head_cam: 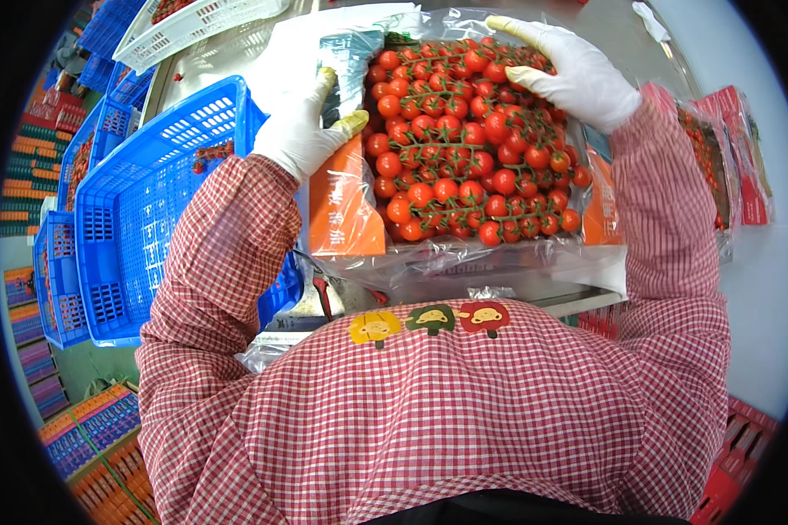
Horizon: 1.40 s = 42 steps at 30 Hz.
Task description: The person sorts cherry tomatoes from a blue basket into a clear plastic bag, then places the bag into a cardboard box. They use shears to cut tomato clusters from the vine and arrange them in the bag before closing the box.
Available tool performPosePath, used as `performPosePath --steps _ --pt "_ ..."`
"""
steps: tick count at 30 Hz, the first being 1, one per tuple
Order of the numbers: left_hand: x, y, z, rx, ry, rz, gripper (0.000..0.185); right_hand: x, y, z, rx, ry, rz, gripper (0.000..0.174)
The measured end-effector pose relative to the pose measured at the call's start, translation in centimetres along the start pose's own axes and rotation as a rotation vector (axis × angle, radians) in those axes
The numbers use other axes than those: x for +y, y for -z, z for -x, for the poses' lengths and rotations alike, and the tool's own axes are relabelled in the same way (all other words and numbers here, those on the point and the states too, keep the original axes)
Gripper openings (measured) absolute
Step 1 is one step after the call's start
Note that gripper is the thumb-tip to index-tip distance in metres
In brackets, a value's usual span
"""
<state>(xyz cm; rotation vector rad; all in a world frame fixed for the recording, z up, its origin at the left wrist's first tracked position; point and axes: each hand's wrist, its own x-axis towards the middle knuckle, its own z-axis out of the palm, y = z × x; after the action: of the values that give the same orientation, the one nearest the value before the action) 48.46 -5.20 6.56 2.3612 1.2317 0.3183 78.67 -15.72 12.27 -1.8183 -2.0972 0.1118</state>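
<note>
In front of me sits a printed cardboard box [347, 220] lined with clear plastic film [427, 252]. Cherry tomatoes on the vine [463, 151] fill it in a heap, their green stems showing. My left hand [302, 134], in a white glove with yellowed fingertips, rests at the box's left side with thumb and fingers apart. At the far right corner, my gloved right hand [565, 75] reaches over the tomatoes with fingers spread, by the film and the fruit. Whether its fingertips press on the tomatoes I cannot tell.
A blue plastic crate [151, 197] with a small tomato cluster [213, 154] stands tilted at left. Behind it are more blue crates [72, 157]. A white crate [203, 26] is at the far left of the metal table [197, 79]. Another tomato box [702, 151] sits at right. Stacked cartons [95, 433] lie lower left.
</note>
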Motion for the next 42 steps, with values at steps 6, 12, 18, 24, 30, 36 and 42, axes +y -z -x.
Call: performPosePath --steps 6,12,18,24,30,36,42 --pt "6.8 -0.8 -1.0 0.162 -0.346 0.202 0.052 2.7 -3.2 0.5 -0.109 -0.126 0.037 0.061" --pt "16.1 -6.1 -6.1 -0.085 0.124 1.451 0.035 1.1 1.1 3.5 0.074 0.213 -0.057 0.055" --pt "17.9 -9.8 -9.4 -0.175 0.065 1.438 0.035 2.1 2.7 6.1 -0.094 -0.495 0.194 0.055" --pt "19.5 -12.4 -10.1 -0.028 -0.097 0.548 0.056 4.0 -1.4 5.6 -0.305 -0.700 0.403 0.061" --pt "18.8 -12.1 -9.9 -0.286 -0.131 0.582 0.048 7.0 1.3 6.4 -0.254 -0.652 0.114 0.072" --pt "21.0 -9.5 -7.4 -0.183 -0.398 0.036 0.047 7.0 1.2 7.2 -0.199 -0.641 0.039 0.074" --pt "21.5 -10.0 -5.2 -0.087 -0.729 -0.479 0.031 6.5 0.9 6.7 -0.286 -0.624 0.171 0.078"
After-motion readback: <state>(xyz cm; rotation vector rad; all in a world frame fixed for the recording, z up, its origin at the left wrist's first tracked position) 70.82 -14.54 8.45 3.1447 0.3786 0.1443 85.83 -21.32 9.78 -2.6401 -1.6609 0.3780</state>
